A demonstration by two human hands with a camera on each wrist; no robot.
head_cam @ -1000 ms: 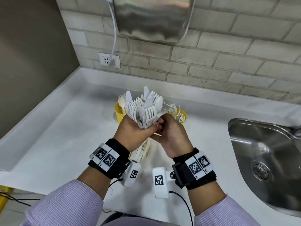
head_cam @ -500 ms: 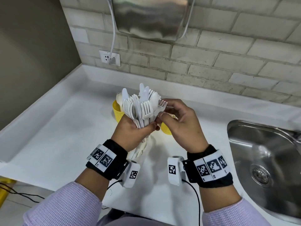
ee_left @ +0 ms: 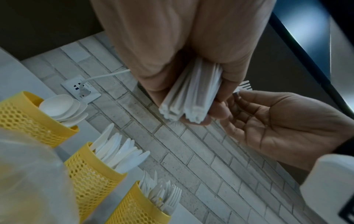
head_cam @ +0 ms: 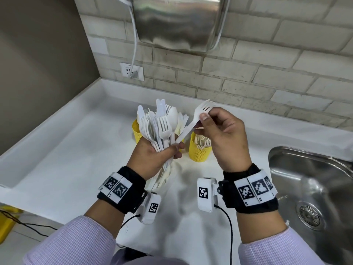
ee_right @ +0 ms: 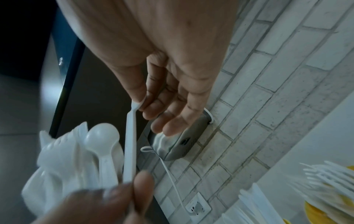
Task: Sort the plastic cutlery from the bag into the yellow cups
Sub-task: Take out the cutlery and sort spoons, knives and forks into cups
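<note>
My left hand (head_cam: 168, 152) grips a fanned bundle of white plastic cutlery (head_cam: 158, 129) above the counter, heads up. My right hand (head_cam: 204, 116) pinches a single white fork (head_cam: 193, 124) just below its tines. The fork slants up to the right, and its handle end still lies by my left thumb. A yellow mesh cup of forks (head_cam: 199, 152) stands under my right hand. Another yellow cup (head_cam: 137, 133) shows left of the bundle. The left wrist view shows a spoon cup (ee_left: 21, 119), a knife cup (ee_left: 90, 174) and the fork cup (ee_left: 138, 209) in a row, beside the clear bag (ee_left: 28, 174).
A steel sink (head_cam: 315, 188) is sunk into the white counter (head_cam: 66, 159) at the right. A hand dryer (head_cam: 177, 22) hangs on the brick wall, its cord plugged into an outlet (head_cam: 131, 71). A brown wall closes off the left side.
My right hand has drawn one fork up and to the right, nearly out of the bundle. Both hands have risen a little, and the fork cup now shows below the right hand.
</note>
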